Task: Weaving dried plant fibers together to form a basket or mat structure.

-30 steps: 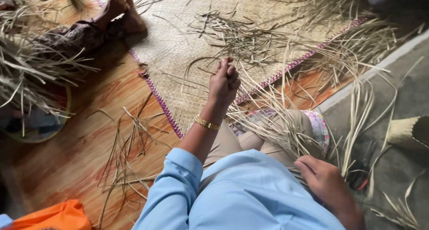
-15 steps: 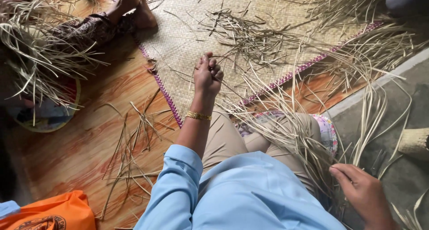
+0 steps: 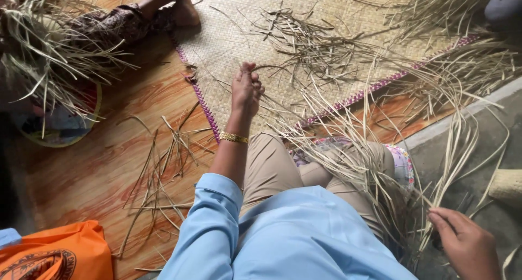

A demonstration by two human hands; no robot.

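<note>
My left hand (image 3: 247, 89) reaches forward over the near edge of a woven straw mat (image 3: 326, 19), fingers pinched on one thin dried leaf strip (image 3: 288, 68) that curves off to the right. A gold bracelet (image 3: 234, 137) sits on that wrist. At the lower right, my right hand (image 3: 467, 242) curls its fingers on the ends of a bundle of long dried strips (image 3: 370, 165) that lies across my lap and knee. I sit on the floor in a light blue shirt and tan trousers.
Another person's foot (image 3: 168, 0) and patterned clothing rest at the mat's top left, beside a big heap of strips (image 3: 49, 51) over a round green-rimmed tray (image 3: 60, 130). Loose strips litter the orange wooden floor (image 3: 109, 171). An orange bag (image 3: 54, 255) lies lower left; grey concrete (image 3: 478, 149) lies to the right.
My left hand has stayed stretched out and turned, drawing one strip up. My right hand has slid from my knee out to the lower right along the bundle.
</note>
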